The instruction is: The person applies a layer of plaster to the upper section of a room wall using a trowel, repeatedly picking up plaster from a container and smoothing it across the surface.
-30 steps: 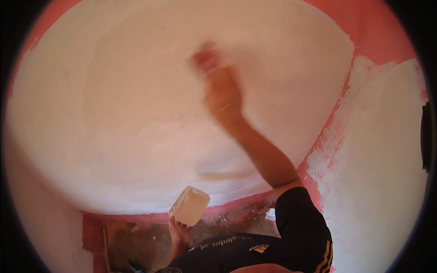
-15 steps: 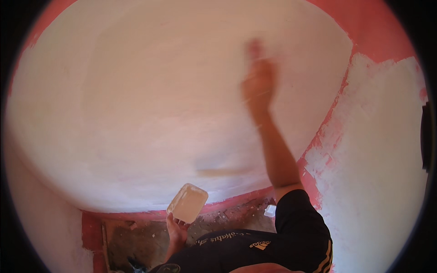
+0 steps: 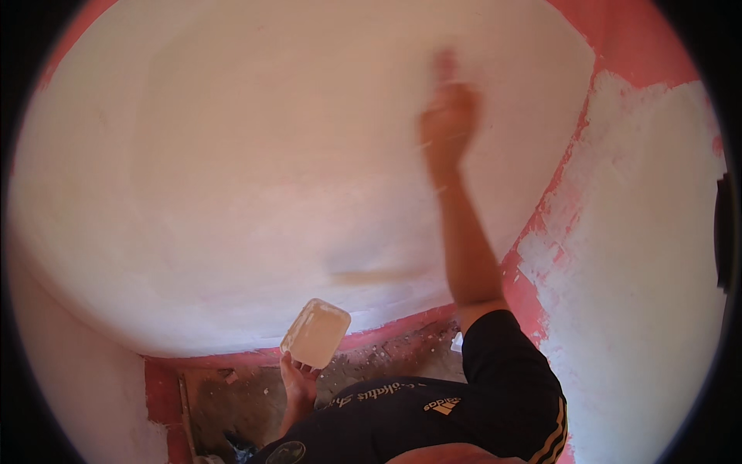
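My left hand (image 3: 298, 377), low and left of the middle, grips a shallow off-white plastic tub (image 3: 317, 334) with rounded corners and whitish smears. The tub is tilted, in front of the wall's lower edge. Up at the pale wall (image 3: 255, 155), my right hand (image 3: 450, 120) is raised on a stretched arm. Its fingers look closed, and a blurred reddish shape (image 3: 446, 66) sticks out above them. Motion smears that shape too much to tell its kind. Thin bands circle the right wrist.
A blurred tan strip (image 3: 375, 276) shows against the wall, under a grey shadow. Red paint (image 3: 641, 39) borders the pale area. A patchy white wall (image 3: 634, 232) stands at right. Below lies a dirty floor (image 3: 232, 410) with a small white object (image 3: 457, 342) near my right sleeve.
The view has shifted slightly, so the walls and floor sit a little higher. My right hand has moved slightly up and right. The tub stays in my left hand.
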A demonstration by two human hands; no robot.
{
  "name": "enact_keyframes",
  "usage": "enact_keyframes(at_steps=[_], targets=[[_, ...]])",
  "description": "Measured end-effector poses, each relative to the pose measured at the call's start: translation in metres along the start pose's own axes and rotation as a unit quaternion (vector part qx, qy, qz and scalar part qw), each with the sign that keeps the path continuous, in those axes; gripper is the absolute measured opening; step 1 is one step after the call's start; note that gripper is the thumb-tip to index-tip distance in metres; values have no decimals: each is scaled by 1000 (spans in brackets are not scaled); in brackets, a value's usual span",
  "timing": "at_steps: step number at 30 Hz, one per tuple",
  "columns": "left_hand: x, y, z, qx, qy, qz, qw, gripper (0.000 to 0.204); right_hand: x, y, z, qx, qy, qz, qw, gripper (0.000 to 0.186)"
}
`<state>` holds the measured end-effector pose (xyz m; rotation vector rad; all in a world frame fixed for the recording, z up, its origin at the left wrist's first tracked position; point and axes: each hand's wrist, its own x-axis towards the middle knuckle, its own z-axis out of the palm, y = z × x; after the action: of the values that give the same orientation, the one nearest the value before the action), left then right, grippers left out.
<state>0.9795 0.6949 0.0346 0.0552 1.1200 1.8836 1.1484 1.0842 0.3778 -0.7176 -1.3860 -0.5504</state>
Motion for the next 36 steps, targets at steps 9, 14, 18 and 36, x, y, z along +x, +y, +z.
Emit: enact_keyframes(at_steps=[9, 14, 18, 36], targets=[[-17, -29, 13, -29, -8, -12, 999, 60, 5, 0, -35, 211, 106, 33, 971, 14], [5, -10, 0, -12, -3, -10, 1000, 60, 55, 95, 0, -3, 178, 129, 976, 34], [12, 8, 19, -5, 1, -12, 1000, 60, -24, -110, 14, 177, 95, -110, 973, 27], [9, -31, 46, 49, -34, -5, 998, 64, -114, -32, -16, 227, -1, 19, 974, 49]])
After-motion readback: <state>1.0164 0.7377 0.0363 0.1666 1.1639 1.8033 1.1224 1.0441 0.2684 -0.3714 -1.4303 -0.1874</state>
